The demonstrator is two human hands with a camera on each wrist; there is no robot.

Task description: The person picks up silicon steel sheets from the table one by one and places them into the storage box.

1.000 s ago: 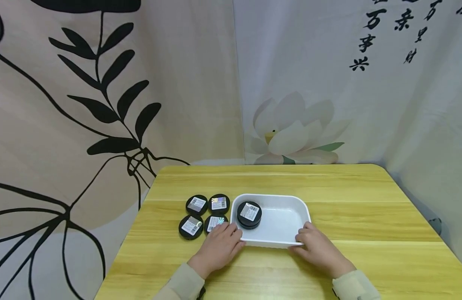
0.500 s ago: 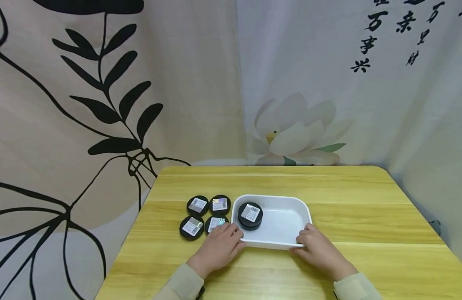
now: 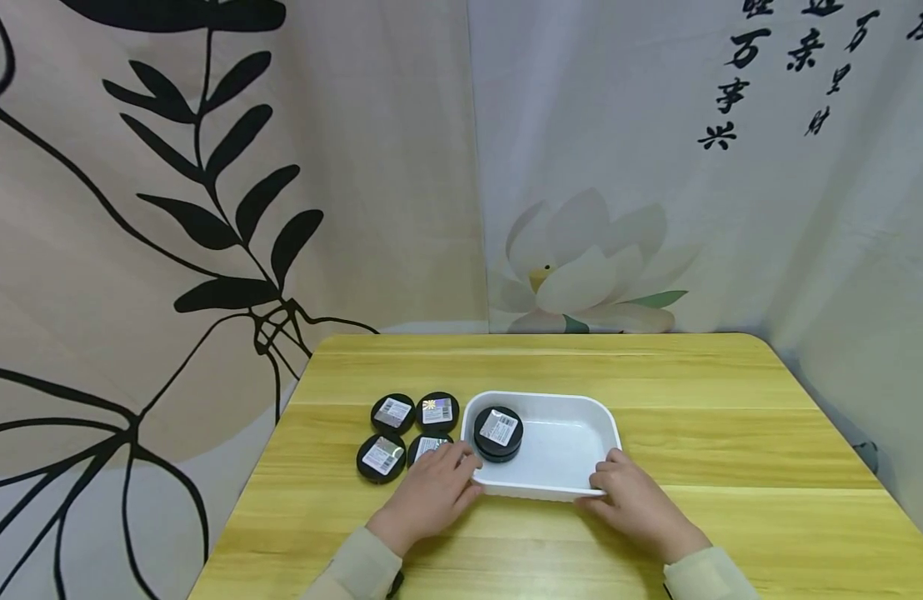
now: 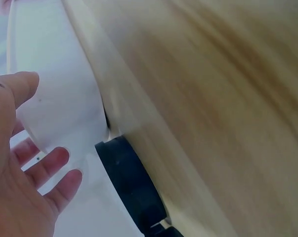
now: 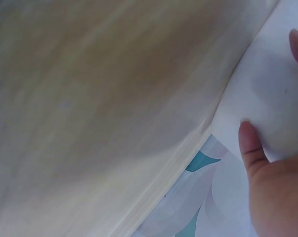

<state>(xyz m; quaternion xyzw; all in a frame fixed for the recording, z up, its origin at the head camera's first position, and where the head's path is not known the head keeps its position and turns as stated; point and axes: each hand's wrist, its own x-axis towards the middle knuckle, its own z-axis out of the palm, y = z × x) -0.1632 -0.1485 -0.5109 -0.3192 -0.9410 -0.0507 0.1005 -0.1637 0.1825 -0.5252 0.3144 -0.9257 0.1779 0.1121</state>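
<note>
I have a wood-grain table [image 3: 731,433] in front of me, and on it a white rectangular tray [image 3: 566,442], open side up, its long axis running left to right, roughly parallel with the far edge. My right hand [image 3: 637,506] pinches its near right corner, thumb outside, probably to steady it. My left hand [image 3: 430,492] is at the near left corner, fingers loosely parted; whether they press the rim I can't tell. Four flat black containers [image 3: 381,457] lie left, labels up, likely for easy reach; a black stack [image 3: 499,430] sits inside the left end.
</note>
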